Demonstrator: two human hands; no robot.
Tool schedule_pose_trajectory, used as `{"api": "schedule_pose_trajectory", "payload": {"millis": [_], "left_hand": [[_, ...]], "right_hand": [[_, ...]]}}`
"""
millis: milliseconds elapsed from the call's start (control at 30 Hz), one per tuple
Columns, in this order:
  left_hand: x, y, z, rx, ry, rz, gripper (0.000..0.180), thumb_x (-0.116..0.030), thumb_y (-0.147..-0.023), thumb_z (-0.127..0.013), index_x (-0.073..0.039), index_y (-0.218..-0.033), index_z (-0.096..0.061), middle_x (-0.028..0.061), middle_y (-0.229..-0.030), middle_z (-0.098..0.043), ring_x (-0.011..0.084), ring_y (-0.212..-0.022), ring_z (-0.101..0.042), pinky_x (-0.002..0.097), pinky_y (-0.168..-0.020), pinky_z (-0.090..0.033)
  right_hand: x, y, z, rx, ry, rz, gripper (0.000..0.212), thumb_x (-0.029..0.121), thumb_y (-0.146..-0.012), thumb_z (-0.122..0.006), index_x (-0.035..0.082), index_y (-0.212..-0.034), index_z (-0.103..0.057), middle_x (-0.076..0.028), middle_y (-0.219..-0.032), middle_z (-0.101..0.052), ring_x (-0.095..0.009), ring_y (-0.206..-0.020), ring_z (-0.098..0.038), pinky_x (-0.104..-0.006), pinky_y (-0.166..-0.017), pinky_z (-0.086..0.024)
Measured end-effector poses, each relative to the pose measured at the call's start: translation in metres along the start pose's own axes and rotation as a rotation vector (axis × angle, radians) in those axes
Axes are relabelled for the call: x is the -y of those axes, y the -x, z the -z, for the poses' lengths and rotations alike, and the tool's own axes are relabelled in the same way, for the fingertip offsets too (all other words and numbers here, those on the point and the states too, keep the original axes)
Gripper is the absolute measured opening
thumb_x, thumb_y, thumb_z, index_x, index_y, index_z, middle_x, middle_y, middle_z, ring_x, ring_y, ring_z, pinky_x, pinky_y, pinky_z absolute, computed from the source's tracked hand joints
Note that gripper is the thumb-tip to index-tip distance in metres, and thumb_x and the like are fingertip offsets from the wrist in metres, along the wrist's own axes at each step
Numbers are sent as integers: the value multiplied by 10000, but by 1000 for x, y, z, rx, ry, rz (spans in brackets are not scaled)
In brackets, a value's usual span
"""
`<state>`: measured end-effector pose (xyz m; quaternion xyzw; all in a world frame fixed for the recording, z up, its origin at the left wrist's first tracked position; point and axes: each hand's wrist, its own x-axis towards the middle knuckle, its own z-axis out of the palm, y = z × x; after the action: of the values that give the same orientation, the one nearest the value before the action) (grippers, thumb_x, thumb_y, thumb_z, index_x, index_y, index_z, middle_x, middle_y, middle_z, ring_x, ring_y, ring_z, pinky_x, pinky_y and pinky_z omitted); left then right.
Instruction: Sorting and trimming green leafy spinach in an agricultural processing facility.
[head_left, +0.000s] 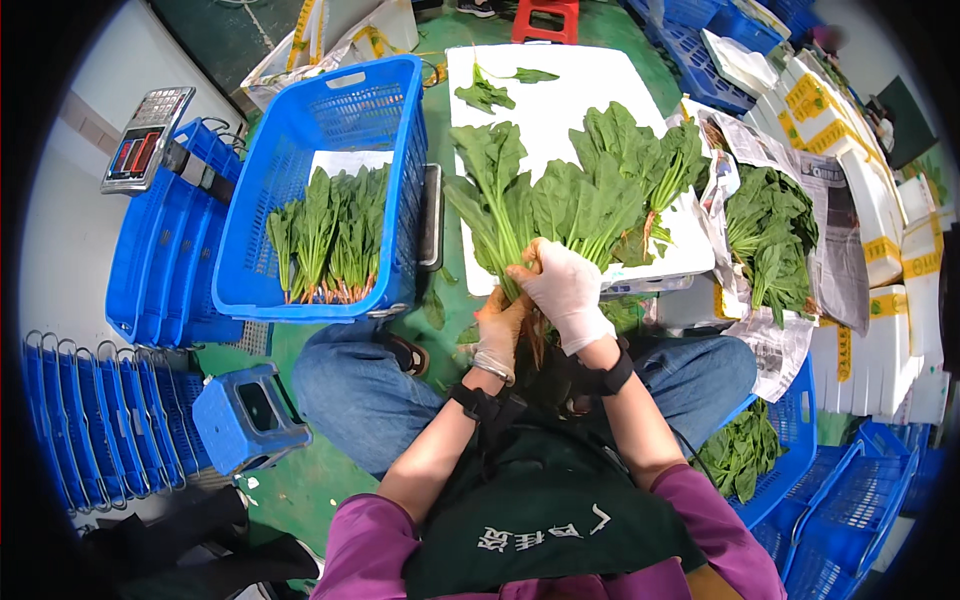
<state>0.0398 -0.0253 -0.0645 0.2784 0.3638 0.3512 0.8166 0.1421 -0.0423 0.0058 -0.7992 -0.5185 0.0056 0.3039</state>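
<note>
Grips the bunch [487, 185] low on its stems in the tan-gloved left hand [500, 328], with fingers curled tight. Pinches the same stems between thumb and forefinger of the white-gloved right hand [565, 290]; cannot make out the hold of its other fingers. Points the leaves between 11 and 12 o'clock from the hands, over the near part of the white board [610, 80]. Shows brownish roots [538, 345] just below the hands.

Laid on the board at 1 o'clock, just beside the bunch: more greens [585, 205]. Scattered just short of 12 o'clock: loose leaves [485, 92]. Beyond the board, at 12 o'clock: a red stool [565, 20].

Set at 10 o'clock, well apart from the hands: a blue crate [350, 105], holding a row of greens [335, 225] with roots toward 6 o'clock. Farther out at 10 o'clock: a scale display [150, 135]. At 8 o'clock: a blue stool [218, 425].

Spread between 2 and 3 o'clock: newspaper [845, 240], under a leafy heap [770, 240]. At 4 o'clock: a blue basket [798, 410], holding green leaves [745, 450].
</note>
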Motion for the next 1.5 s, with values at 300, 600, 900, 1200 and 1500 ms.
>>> {"api": "schedule_pose_trajectory", "payload": {"millis": [300,600,900,1200,1500], "left_hand": [[-17,4,8,33,93,206,264,-202,-917,-519,-15,-1098,-564,69,-936,-638,181,-782,-616,319,-709,-508],[-21,4,22,60,90,180,271,-272,-878,-590,-51,-1018,-518,82,-852,-611,186,-683,-600,304,-610,-501],[-20,18,16,155,-128,422,397,-382,-901,-519,-68,-1142,-550,66,-1003,-640,169,-819,-626,318,-688,-499],[-11,11,18,369,-87,403,401,-276,-877,-585,-24,-1182,-526,43,-921,-620,172,-855,-613,301,-714,-502],[-13,17,-3,282,-109,494,197,-231,-870,-595,-70,-983,-580,19,-844,-606,95,-624,-545,177,-453,-355]], "right_hand": [[-6,33,-12,-108,-804,-433,93,84,-806,-613,54,-761,-538,-35,-720,-623,-126,-628,-605,-258,-578,-477],[-45,61,81,-980,-1315,-574,99,143,-935,-487,45,-941,-492,-97,-911,-617,-189,-784,-606,-310,-717,-513],[-55,91,19,63,-1166,-980,442,222,-842,-641,22,-1206,-489,-105,-1118,-571,-154,-958,-558,-282,-832,-441],[-65,100,8,-68,-1511,-852,262,28,-859,-562,-46,-1109,-530,-78,-990,-622,-123,-828,-600,-246,-749,-485],[-47,91,-5,-69,-849,-634,223,53,-796,-638,-28,-992,-567,-52,-817,-633,-117,-698,-591,-247,-654,-484]]}}
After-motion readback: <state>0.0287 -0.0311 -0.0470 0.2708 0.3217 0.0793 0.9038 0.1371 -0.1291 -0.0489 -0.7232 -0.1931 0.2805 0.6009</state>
